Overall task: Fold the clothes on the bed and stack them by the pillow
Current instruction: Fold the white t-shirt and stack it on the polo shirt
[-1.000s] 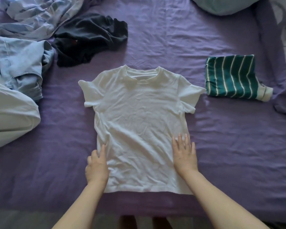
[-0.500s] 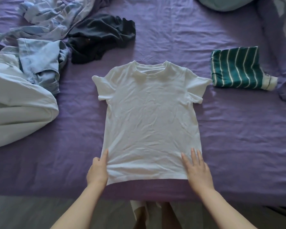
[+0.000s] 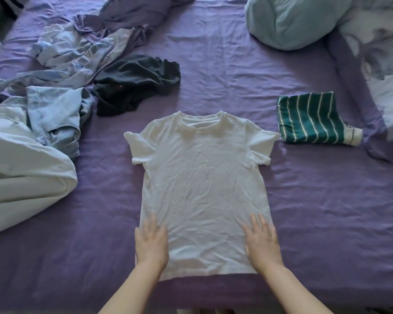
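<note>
A white T-shirt (image 3: 202, 184) lies spread flat, front up, in the middle of the purple bed (image 3: 327, 211), its neck pointing away from me. My left hand (image 3: 151, 242) rests palm down on the shirt's lower left corner, fingers together and flat. On the lower right part of the shirt my right hand (image 3: 261, 242) lies flat the same way. Neither hand grips cloth. A folded green garment with white stripes (image 3: 311, 120) sits to the right, close to the pale blue pillow (image 3: 290, 21).
A crumpled black garment (image 3: 136, 83) lies beyond the shirt at the left. Light blue jeans (image 3: 55, 116), a pale garment (image 3: 21, 182) and a rumpled blue-and-purple cloth (image 3: 77, 48) fill the left side. A patterned duvet (image 3: 381, 64) covers the right edge.
Both hands slid down the shirt toward its hem, then moved slightly inward and up onto its lower corners. The view has tilted up, showing more of the pillow.
</note>
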### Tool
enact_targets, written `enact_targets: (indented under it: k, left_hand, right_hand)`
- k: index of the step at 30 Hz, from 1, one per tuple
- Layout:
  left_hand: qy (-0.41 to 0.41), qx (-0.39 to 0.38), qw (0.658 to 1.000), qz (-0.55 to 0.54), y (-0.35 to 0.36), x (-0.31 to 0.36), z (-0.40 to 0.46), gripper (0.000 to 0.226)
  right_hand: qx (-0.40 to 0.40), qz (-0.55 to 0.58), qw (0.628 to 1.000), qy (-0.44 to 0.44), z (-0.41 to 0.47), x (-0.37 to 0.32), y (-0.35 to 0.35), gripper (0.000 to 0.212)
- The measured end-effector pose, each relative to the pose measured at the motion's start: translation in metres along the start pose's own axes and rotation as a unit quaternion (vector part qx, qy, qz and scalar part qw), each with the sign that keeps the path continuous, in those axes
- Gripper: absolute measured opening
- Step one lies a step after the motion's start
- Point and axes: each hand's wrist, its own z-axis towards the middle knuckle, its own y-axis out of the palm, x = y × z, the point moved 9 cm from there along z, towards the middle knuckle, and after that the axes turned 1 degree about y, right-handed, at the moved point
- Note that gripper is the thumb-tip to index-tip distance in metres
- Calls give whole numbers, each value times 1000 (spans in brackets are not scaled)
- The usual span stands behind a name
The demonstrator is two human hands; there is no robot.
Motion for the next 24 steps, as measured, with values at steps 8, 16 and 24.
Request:
enact_targets:
  k: [8,16,24]
  left_hand:
    - [112,-10,990,-88,-62,110,88,56]
    - [224,47,970,-84,-145,215,167,47]
    - [234,48,952,-189,-132,282,201,27]
  right_hand:
    - [43,66,996,31,113,30,-60,60]
    - [122,52,991,-1,214,72,-118,49]
    - [80,-80,994,-10,285,92,-144,62]
